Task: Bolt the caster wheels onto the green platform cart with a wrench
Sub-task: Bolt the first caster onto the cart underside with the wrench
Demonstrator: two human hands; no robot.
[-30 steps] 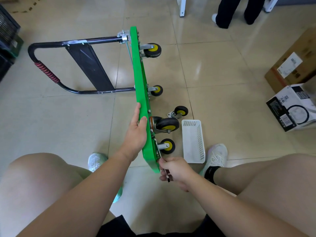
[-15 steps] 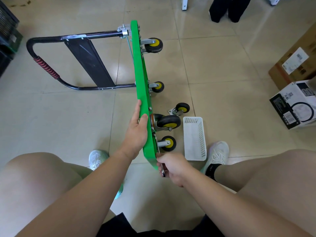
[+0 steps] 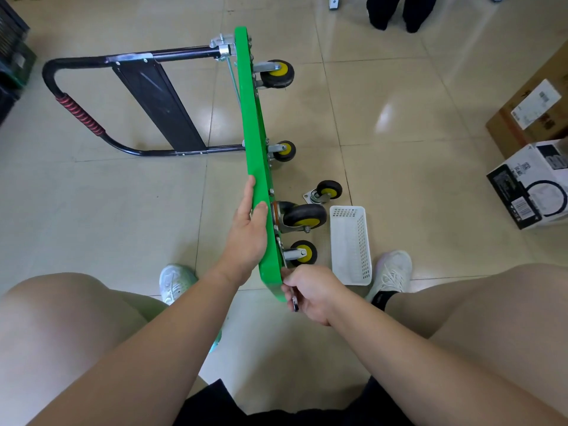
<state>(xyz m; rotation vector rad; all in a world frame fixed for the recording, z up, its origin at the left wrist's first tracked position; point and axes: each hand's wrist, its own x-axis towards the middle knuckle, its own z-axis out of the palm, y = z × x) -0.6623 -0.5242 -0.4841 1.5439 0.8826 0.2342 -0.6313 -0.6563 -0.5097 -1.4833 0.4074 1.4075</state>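
Head view: at the upper left of the frame the black handle (image 3: 76, 112) lies on the floor. In the middle the green cart (image 3: 255, 142) stands on its edge, wheels to the right. The left hand (image 3: 249, 238) grips its upper edge. At the cart's lower end the right hand (image 3: 313, 290) is curled round a wrench (image 3: 294, 301). Right of them lie a loose caster (image 3: 325, 192) and a white basket (image 3: 350, 244).

Storeroom or workshop: tiled floor (image 3: 399, 124), cardboard boxes (image 3: 522, 124), crates (image 3: 12, 66).
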